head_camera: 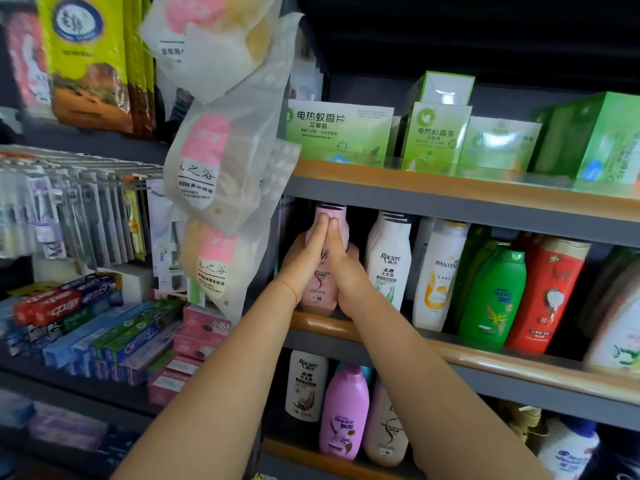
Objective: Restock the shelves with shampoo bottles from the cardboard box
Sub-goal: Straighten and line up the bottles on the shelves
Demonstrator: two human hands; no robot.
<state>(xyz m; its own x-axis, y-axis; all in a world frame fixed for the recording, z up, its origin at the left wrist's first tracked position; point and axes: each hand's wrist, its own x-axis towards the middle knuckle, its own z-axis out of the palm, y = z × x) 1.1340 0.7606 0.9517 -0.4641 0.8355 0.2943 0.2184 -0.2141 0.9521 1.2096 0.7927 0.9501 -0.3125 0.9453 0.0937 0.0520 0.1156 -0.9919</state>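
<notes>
Head view, looking at the shampoo shelf, the landmark for all positions below. Both hands meet on a pink shampoo bottle standing at the shelf's left end, base just behind the wooden lip. Left hand and right hand lie flat against the bottle's front and sides, fingers straight and fingertips touching near the cap; neither curls round it, so the bottle is pressed or steadied rather than gripped. Judged stage: seating the bottle into its row. Risks from here: a push applied high on the bottle could tip it backward into whatever stands behind, which is hidden; a sideways push could knock the white Racien bottle immediately to its right, and that in turn the Pantene bottle, the green bottle and the red bottle further right, all standing close together. Hanging bags just left of the shelf overlap its edge and could snag a withdrawing forearm. Contents: the shelf above carries green boxes; the shelf below holds a white bottle and a lilac bottle. Toothpaste boxes lie well to the left. No cardboard box is in view.
</notes>
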